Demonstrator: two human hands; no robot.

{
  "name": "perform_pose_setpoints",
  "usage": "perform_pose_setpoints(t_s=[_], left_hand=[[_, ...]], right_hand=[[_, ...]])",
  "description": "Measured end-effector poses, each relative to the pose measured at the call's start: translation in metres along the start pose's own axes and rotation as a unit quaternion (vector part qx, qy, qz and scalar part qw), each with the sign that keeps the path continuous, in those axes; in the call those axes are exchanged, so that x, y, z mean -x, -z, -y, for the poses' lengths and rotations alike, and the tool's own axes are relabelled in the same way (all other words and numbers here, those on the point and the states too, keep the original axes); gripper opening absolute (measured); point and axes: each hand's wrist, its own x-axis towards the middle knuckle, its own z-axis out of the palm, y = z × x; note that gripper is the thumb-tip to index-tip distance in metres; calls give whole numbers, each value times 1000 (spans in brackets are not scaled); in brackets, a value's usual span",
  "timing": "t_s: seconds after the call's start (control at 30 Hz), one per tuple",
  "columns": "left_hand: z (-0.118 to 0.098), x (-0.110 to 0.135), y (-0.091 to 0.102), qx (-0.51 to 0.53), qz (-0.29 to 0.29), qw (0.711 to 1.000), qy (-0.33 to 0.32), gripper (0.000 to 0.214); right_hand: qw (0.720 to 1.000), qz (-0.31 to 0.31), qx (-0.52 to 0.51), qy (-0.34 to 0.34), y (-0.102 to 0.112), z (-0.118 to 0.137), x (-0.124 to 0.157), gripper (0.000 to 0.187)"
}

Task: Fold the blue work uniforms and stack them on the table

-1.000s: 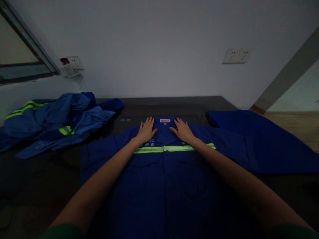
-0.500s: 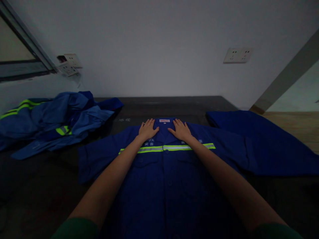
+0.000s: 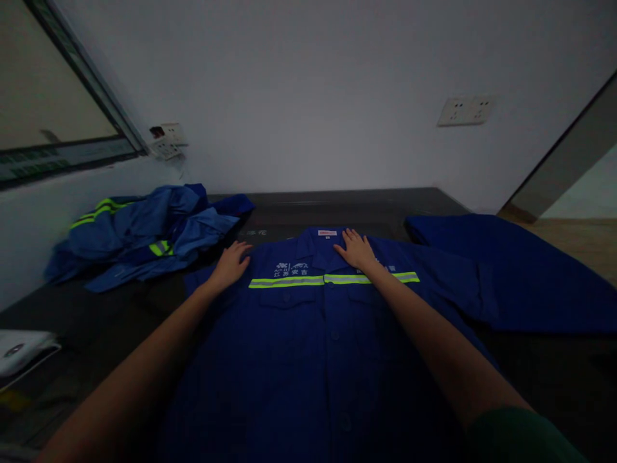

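Note:
A dark blue work shirt (image 3: 318, 334) with a yellow and silver reflective chest stripe lies flat, front up, on a dark table (image 3: 337, 202). My left hand (image 3: 231, 262) rests flat on the shirt's left shoulder, fingers stretched out. Beside the collar, my right hand (image 3: 357, 249) lies flat on the cloth with its fingers spread. Neither hand holds anything. The shirt's red collar label (image 3: 326, 233) shows between the hands.
A crumpled heap of blue garments with reflective stripes (image 3: 144, 235) lies at the table's back left. Another dark blue garment (image 3: 501, 270) is spread at the right. A white object (image 3: 22, 347) sits at the left edge. Wall sockets (image 3: 465, 110) are behind.
My left hand has slid from beside the collar out to the shirt's left shoulder. The right hand stays near the collar. The view has turned slightly left.

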Motion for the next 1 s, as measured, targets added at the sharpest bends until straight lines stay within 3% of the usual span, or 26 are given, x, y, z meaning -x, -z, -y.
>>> perform_pose_setpoints(t_s=[0.1, 0.17, 0.27, 0.5, 0.73, 1.0], left_hand=[[39, 39, 5, -75, 62, 994, 53, 53], [52, 56, 5, -97, 85, 989, 71, 56], [64, 65, 4, -108, 81, 988, 80, 57], [86, 64, 23, -149, -7, 976, 159, 43], [89, 48, 41, -120, -19, 978, 169, 35], [94, 20, 49, -153, 16, 978, 144, 32]], right_hand=[[998, -50, 23, 33, 5, 9, 2, 59], [996, -69, 26, 45, 9, 20, 3, 53], [998, -49, 4, 41, 13, 36, 5, 51], [999, 43, -2, 4, 4, 27, 17, 59], [999, 42, 7, -7, -3, 25, 17, 61], [999, 43, -3, -24, -4, 30, 4, 60]])
